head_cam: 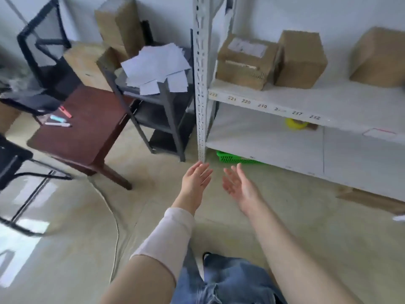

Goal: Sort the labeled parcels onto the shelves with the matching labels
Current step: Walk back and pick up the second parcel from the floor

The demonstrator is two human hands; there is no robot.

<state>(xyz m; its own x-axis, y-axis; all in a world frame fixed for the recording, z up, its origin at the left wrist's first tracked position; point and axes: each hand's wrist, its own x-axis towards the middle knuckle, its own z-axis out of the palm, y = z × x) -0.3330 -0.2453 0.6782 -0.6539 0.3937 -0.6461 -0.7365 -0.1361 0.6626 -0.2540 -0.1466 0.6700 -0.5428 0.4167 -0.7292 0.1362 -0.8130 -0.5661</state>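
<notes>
My left hand (196,179) and my right hand (240,186) are both stretched out over the floor, palms facing each other, fingers apart, holding nothing. They hover just in front of the white shelf unit's corner post (201,84). The upper shelf (328,102) carries number labels along its front edge, 222 down to about 216. Three cardboard parcels stand on it: a labeled one (245,62) at the left, a taller one (301,60) beside it, and another (379,58) at the far right. More cardboard boxes (119,27) are stacked against the wall at the back left.
A dark wooden table (83,132) with several markers stands at left, black chairs around it. A grey rack (162,102) holds loose white papers. A green basket (236,159) sits under the shelves, yellow tape (295,123) on the lower shelf. A cable runs across the floor.
</notes>
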